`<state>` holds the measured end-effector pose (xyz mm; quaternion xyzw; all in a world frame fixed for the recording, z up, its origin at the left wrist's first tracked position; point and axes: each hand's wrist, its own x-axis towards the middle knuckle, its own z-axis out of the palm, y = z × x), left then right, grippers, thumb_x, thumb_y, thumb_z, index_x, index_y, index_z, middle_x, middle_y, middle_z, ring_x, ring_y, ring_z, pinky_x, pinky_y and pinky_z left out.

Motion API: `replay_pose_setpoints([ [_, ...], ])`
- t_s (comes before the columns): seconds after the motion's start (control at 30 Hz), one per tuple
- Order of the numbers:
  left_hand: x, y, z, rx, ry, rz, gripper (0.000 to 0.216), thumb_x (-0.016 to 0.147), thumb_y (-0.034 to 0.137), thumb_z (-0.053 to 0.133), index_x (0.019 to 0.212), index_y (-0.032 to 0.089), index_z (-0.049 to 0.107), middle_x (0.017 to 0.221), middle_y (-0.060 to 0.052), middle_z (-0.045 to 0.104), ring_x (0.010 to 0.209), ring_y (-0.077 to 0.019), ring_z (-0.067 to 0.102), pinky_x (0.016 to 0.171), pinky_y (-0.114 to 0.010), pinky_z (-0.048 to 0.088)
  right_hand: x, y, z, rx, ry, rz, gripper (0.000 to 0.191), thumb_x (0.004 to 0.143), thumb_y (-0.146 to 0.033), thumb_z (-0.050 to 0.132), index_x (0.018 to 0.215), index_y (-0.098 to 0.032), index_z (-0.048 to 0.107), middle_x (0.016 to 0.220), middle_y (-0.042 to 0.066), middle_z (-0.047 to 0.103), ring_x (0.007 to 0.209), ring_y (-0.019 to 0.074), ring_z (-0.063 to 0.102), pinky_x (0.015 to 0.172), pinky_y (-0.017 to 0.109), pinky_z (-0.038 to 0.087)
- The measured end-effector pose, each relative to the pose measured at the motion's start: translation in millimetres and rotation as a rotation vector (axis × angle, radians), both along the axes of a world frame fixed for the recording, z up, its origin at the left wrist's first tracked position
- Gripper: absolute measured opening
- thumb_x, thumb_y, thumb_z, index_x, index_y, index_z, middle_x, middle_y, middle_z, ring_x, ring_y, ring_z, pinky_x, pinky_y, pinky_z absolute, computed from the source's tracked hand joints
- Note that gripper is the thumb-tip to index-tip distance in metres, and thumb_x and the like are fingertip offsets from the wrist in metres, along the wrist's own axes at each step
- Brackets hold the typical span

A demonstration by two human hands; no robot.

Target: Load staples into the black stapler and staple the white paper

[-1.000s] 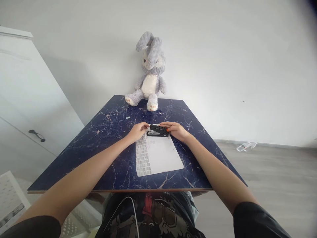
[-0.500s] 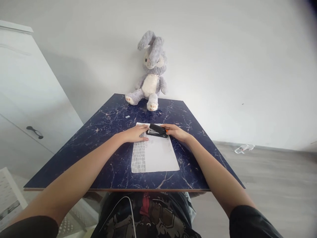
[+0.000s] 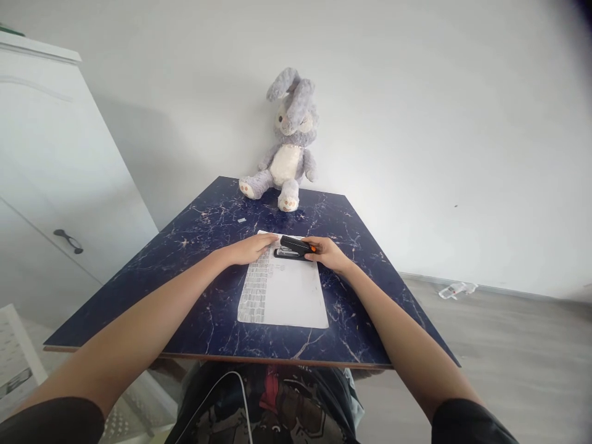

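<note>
A black stapler [image 3: 293, 245] with an orange part at its rear lies over the top edge of a white paper sheet [image 3: 296, 296]. My right hand [image 3: 327, 253] grips its rear end from the right, thumb on the near side. The stapler's upper arm stands raised from its base at the left end. On the sheet's upper left part rests my left hand [image 3: 252, 248], fingers stretched out toward the stapler and lying flat. Grey, brick-like pencil marks run down the left side of the sheet.
The blue marble-patterned table [image 3: 194, 296] carries a grey plush rabbit [image 3: 287, 160] at its far end and a small pale scrap [image 3: 242, 220]. A white cabinet [image 3: 55, 154] stands at the left. Clear plastic packaging [image 3: 457, 290] lies on the floor at the right.
The sheet has turned slightly, its near edge shifting left. My left thumb has drawn in toward the fingers. My right thumb now shows on the stapler's near side. The view has shifted a little.
</note>
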<state>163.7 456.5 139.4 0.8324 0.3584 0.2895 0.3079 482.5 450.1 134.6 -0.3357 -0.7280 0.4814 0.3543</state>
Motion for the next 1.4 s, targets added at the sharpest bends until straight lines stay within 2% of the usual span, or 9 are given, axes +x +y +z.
replay_pose_setpoints([
  [0.23,-5,10,-13.6,-0.008,0.14,0.088,0.041,0.095,0.044,0.061,0.131,0.025,0.069,0.161,-0.01,0.047,0.155,-0.0339,0.032,0.129,-0.053,0.015,-4,-4,1.8,-0.006,0.015,0.038,0.051,0.074,-0.028,0.085,0.122,-0.017,0.072,0.119,0.009,0.073,0.108,0.0276,0.068,0.106,0.047,0.049],
  [0.57,-9,14,-15.5,0.026,0.152,0.081,0.042,0.093,0.043,0.066,0.132,0.027,0.07,0.159,-0.008,0.05,0.153,-0.0313,0.037,0.128,-0.049,0.021,-11,-7,-0.1,0.01,-0.004,0.081,0.056,0.075,-0.033,0.087,0.127,-0.02,0.071,0.123,0.009,0.072,0.112,0.0281,0.067,0.108,0.046,0.048],
  [0.77,-13,9,-5.7,0.026,0.126,0.087,0.042,0.085,0.046,0.073,0.121,0.026,0.075,0.15,-0.009,0.06,0.145,-0.0322,0.048,0.125,-0.044,0.028,-7,-7,7.2,-0.161,0.103,0.078,0.047,0.087,-0.048,0.076,0.125,-0.021,0.073,0.127,0.01,0.072,0.118,0.0278,0.066,0.107,0.043,0.048],
  [0.93,-10,4,2.0,0.043,0.187,0.104,0.042,0.085,0.042,0.069,0.123,0.026,0.075,0.148,-0.011,0.061,0.14,-0.0361,0.051,0.123,-0.048,0.029,-5,-8,10.2,-0.274,0.163,0.09,0.04,0.084,-0.034,0.073,0.122,-0.022,0.075,0.128,0.009,0.072,0.119,0.0281,0.066,0.105,0.041,0.049],
  [1.07,5,-1,3.3,0.022,-0.077,0.22,0.035,0.09,0.042,0.062,0.116,0.023,0.077,0.142,-0.009,0.065,0.138,-0.0325,0.053,0.123,-0.046,0.031,-6,-11,14.6,-0.31,0.186,0.103,0.04,0.079,-0.026,0.07,0.118,-0.021,0.076,0.129,0.009,0.072,0.119,0.029,0.065,0.104,0.041,0.049],
  [1.17,18,-5,2.5,-0.17,-0.45,0.313,0.037,0.094,0.048,0.057,0.111,0.023,0.077,0.131,-0.009,0.072,0.13,-0.03,0.061,0.116,-0.044,0.041,-8,-11,16.2,-0.336,0.208,0.091,0.04,0.077,-0.023,0.068,0.116,-0.02,0.076,0.125,0.009,0.073,0.116,0.0283,0.066,0.104,0.041,0.049],
  [1.23,24,-8,2.1,-0.336,-0.634,0.3,0.04,0.094,0.052,0.056,0.108,0.021,0.077,0.125,-0.011,0.074,0.124,-0.0296,0.065,0.109,-0.042,0.047,-8,-10,15.4,-0.351,0.222,0.091,0.04,0.076,-0.021,0.068,0.115,-0.02,0.077,0.124,0.009,0.074,0.114,0.0278,0.067,0.104,0.042,0.049],
  [1.3,28,-10,2.0,-0.43,-0.699,0.264,0.042,0.093,0.056,0.058,0.105,0.02,0.077,0.124,-0.012,0.075,0.121,-0.0295,0.067,0.105,-0.04,0.05,-8,-8,13.4,-0.359,0.228,0.097,0.041,0.075,-0.02,0.068,0.114,-0.02,0.077,0.123,0.009,0.074,0.114,0.0278,0.066,0.103,0.042,0.048],
  [1.4,29,-11,1.4,-0.458,-0.688,0.263,0.047,0.092,0.061,0.059,0.102,0.019,0.078,0.123,-0.012,0.075,0.119,-0.0294,0.068,0.103,-0.039,0.05,-7,-5,10.1,-0.353,0.224,0.103,0.041,0.074,-0.019,0.067,0.114,-0.021,0.079,0.123,0.008,0.074,0.114,0.028,0.066,0.103,0.042,0.048],
])
